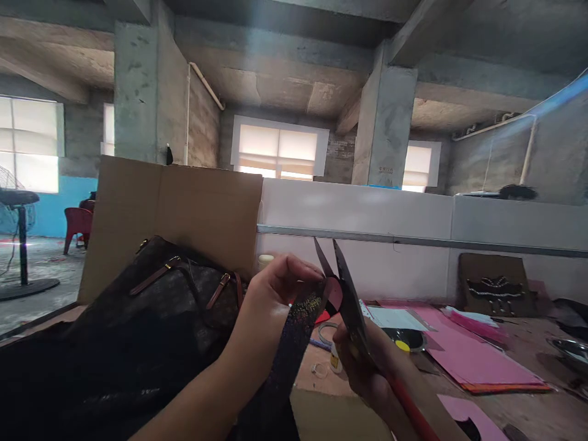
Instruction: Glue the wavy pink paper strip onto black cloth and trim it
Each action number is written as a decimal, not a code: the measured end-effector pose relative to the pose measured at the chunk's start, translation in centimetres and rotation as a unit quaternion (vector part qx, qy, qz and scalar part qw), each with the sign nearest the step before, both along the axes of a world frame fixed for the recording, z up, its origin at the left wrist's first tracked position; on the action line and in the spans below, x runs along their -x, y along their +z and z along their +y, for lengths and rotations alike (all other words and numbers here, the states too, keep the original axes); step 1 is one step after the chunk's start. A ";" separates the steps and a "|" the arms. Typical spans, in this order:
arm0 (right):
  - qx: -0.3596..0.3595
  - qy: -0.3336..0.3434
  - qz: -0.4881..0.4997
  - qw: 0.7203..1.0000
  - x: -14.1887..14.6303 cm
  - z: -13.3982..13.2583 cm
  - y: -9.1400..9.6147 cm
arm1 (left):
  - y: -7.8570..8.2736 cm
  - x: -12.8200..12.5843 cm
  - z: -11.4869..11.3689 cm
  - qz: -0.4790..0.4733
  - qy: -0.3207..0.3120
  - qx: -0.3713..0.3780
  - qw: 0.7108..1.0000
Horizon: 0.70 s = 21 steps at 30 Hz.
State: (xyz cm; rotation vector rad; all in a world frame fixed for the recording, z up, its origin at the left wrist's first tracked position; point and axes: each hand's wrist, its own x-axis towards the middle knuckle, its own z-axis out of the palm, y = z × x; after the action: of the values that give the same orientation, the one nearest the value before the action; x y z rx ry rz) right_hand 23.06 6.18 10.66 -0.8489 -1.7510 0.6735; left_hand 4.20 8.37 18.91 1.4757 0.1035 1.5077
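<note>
Head view: left hand (280, 282) pinched glittery strip (296, 331); right hand (366, 383) gripped scissors (350, 295), blades parted at strip's end, cut seemingly unfinished, short of table's (528, 352) far edge.

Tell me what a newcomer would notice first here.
Probably the open scissors in the right hand, beside the glittery dark strip in the left hand, near the middle. Next, likely the big dark bag at left, before a cardboard panel, and the pink sheets on the table at right.
</note>
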 end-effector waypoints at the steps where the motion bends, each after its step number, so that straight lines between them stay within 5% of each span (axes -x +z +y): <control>1: -0.005 -0.003 0.001 1.000 0.1 -0.3 0.1 | 0.0 0.0 0.0 0.000 -0.007 0.004 1.000; 8: -0.025 -0.031 0.017 0.999 0.5 -0.7 -0.2 | 0.0 0.2 0.1 0.006 0.001 0.002 1.000; 21: -0.033 -0.048 0.009 0.998 -0.7 2.5 -2.4 | 0.4 0.1 0.0 -0.003 -0.010 0.014 1.000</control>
State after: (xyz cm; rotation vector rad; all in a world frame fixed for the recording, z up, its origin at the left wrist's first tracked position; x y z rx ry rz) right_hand 23.72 8.63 8.25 -0.8726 -1.6957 0.5554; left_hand 4.14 8.41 19.36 1.4463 0.1066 1.4885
